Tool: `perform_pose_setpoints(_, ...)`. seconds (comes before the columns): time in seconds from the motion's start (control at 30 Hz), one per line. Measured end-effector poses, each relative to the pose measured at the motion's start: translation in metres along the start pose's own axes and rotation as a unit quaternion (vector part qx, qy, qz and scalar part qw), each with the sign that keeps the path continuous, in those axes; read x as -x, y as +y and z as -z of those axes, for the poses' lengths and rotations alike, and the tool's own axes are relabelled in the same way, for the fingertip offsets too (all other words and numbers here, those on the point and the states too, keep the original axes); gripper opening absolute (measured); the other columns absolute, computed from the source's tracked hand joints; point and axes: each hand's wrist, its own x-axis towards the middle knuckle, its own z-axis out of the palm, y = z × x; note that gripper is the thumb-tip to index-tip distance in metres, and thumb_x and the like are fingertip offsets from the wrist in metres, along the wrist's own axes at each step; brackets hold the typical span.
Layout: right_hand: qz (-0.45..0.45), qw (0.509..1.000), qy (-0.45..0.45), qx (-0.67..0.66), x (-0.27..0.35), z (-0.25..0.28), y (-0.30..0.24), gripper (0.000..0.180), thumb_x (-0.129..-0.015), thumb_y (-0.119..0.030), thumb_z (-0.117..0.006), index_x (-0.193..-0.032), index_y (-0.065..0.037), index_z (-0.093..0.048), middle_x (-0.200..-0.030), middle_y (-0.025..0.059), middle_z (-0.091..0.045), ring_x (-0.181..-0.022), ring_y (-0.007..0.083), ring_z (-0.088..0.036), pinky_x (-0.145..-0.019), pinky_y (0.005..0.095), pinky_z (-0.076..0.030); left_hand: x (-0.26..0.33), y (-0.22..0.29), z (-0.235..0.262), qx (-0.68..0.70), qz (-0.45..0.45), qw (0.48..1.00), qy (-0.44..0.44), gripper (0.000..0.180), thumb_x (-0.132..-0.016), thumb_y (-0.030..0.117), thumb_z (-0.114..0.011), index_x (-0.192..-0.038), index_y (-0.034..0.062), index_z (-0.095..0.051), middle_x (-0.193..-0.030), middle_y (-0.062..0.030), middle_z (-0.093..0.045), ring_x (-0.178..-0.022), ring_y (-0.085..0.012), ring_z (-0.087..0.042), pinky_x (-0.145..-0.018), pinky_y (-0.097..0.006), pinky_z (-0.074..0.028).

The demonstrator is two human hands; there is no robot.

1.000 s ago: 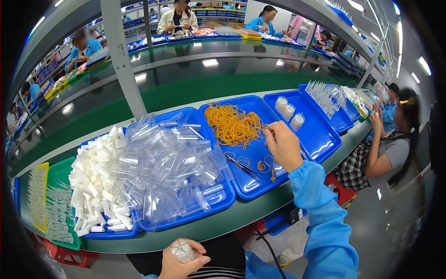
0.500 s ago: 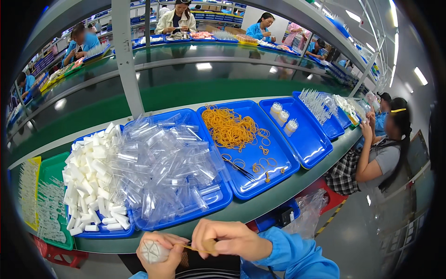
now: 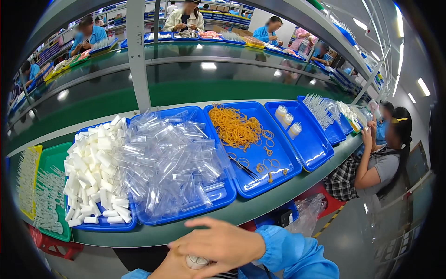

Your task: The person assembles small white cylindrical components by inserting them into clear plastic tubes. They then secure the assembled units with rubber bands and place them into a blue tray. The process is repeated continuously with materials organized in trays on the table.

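Observation:
Between my two hands, near the lower edge, shows the round pale end of a white bundle (image 3: 197, 262) marked with dark lines. My left hand (image 3: 171, 266) is wrapped around it from the left, its fingers mostly covered. From the right my right hand (image 3: 227, 242) reaches over the bundle, thumb below and fingers across the top, with one finger stretched out to the left. No rubber band shows between the hands now. Ahead stand a blue tray with loose orange rubber bands (image 3: 234, 128) and dark tweezers (image 3: 245, 168), and a tray heaped with clear plastic sleeves (image 3: 172, 160).
White foam-like pieces (image 3: 95, 172) fill a tray at left, beside green (image 3: 68, 153) and yellow (image 3: 35, 211) trays of thin clear parts. Three white bundles (image 3: 288, 121) stand in a blue tray (image 3: 312, 156) at right. A co-worker (image 3: 390, 153) sits at the right; others work across the bench.
My right hand has moved left from pulling an orange rubber band taut and now lies over the bundle. The bundle and my left hand have shifted right and down. The view has turned slightly.

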Motion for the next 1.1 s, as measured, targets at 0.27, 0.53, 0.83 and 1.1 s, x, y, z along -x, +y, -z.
perform_pose_setpoints(0.27, -0.027, 0.987, 0.078, -0.137, 0.036, 0.028, -0.001, 0.033, -0.099, -0.037, -0.059, -0.082, -0.009, -0.065, -0.078, 0.0009, -0.061, -0.078, 0.0195, -0.060, -0.079, 0.0357, -0.042, 0.011, 0.016, 0.027, 0.281, 0.182, 0.925, 0.178, 0.018, -0.089, 0.015, -0.070, -0.091, 0.0035, -0.056, -0.074, -0.0045, -0.058, -0.062, -0.0099, -0.052, -0.055, -0.021, -0.039)
perform_pose_setpoints(0.53, -0.201, 0.712, 0.398, -0.543, 0.003, 0.017, -0.054, 0.048, -0.106, -0.035, -0.041, -0.124, 0.005, -0.061, -0.118, 0.0218, -0.068, -0.111, 0.0305, -0.064, -0.086, 0.0337, -0.047, -0.009, 0.030, 0.000, -0.023, -0.198, 0.960, 0.196, 0.040, -0.080, -0.003, -0.074, -0.116, 0.0016, -0.055, -0.083, -0.0116, -0.065, -0.070, -0.0193, -0.062, -0.066, -0.031, -0.051)
perform_pose_setpoints(0.83, -0.132, 0.844, 0.208, -0.476, 0.019, 0.001, 0.003, 0.099, -0.081, -0.035, -0.083, -0.155, 0.000, -0.027, -0.153, 0.0274, -0.039, -0.133, 0.0355, -0.051, -0.114, 0.0491, -0.035, -0.004, 0.021, -0.011, -0.030, -0.128, 0.983, 0.127, 0.050, -0.075, -0.005, -0.079, -0.119, 0.0013, -0.057, -0.088, -0.0097, -0.064, -0.075, -0.0190, -0.063, -0.069, -0.029, -0.052)
perform_pose_setpoints(1.1, -0.028, 0.990, 0.136, -0.021, 0.006, 0.000, -0.025, 0.058, -0.078, -0.020, -0.079, -0.128, 0.000, -0.055, -0.123, 0.0160, -0.056, -0.110, 0.0344, -0.056, -0.095, 0.0384, -0.046, 0.001, 0.003, 0.000, -0.054, 0.021, 0.992, 0.111, 0.094, -0.080, 0.004, -0.078, -0.155, -0.0011, -0.021, -0.113, -0.0129, -0.062, -0.101, -0.0231, -0.064, -0.091, -0.034, -0.051)
